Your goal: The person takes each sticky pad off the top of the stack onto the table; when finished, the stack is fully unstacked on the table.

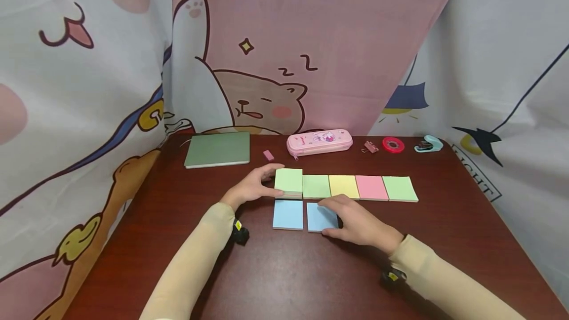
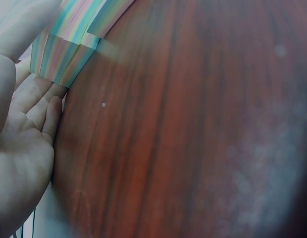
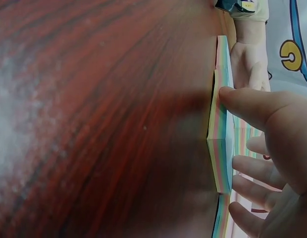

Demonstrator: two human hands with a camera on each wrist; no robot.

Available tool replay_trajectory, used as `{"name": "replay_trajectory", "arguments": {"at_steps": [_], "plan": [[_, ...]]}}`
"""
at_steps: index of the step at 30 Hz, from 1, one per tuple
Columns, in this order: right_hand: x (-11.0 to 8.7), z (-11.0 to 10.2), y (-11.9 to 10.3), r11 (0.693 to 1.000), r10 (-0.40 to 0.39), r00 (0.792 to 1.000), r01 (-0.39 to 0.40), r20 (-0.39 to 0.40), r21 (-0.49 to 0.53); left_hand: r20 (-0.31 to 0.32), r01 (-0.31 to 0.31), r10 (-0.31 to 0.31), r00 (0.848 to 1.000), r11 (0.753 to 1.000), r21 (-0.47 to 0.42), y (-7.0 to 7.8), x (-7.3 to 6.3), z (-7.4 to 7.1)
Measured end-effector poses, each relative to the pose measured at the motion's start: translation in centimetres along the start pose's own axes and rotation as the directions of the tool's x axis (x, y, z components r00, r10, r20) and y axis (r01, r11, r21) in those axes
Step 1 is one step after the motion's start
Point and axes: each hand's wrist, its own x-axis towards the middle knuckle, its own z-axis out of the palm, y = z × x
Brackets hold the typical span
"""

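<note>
My left hand [image 1: 250,186] holds a green sticky note pad [image 1: 289,180] at the left end of a row, thumb at its near corner and fingers behind. That pad sits higher than its neighbours. To its right lie another green pad [image 1: 316,186], a yellow pad [image 1: 343,186], a pink pad [image 1: 371,188] and a last green pad [image 1: 400,188]. In front of the row lies a blue pad [image 1: 288,215]. Beside it, a small gap away, my right hand [image 1: 362,223] grips a second blue pad [image 1: 321,217], thumb on the near edge; its striped side [image 3: 220,148] shows in the right wrist view.
Along the back of the dark wooden table [image 1: 284,275] lie a green notebook [image 1: 218,149], a pink eraser [image 1: 268,155], a pink pencil case [image 1: 320,142], a binder clip [image 1: 371,147], a red tape roll [image 1: 393,144] and a light blue stapler-like item [image 1: 430,144]. Printed curtains [image 1: 338,48] hang behind.
</note>
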Motion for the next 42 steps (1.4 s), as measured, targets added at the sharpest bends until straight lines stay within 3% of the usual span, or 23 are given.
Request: {"name": "replay_trajectory", "arguments": {"at_steps": [26,32,37,42], "plan": [[0.8,0.4,-0.3,1.0,0.027,1.0,-0.027,0.002,0.002,-0.015,0.004,-0.004,1.0,1.0,0.01,0.2,0.0,-0.1],[1.1,-0.3,-0.6,1.0,0.001,0.999,-0.002,-0.047,-0.009,-0.012,0.012,-0.012,1.0,1.0,0.009,0.2,0.0,0.0],[3.0,-1.5,-0.8,1.0,0.004,0.993,-0.004,-0.116,-0.003,-0.011,0.016,-0.016,1.0,1.0,0.01,0.3,0.0,0.1],[6.5,-1.7,-0.4,1.0,0.029,0.995,-0.028,-0.099,0.01,0.0,0.033,-0.033,0.999,0.999,-0.008,0.3,-0.2,0.0]]}}
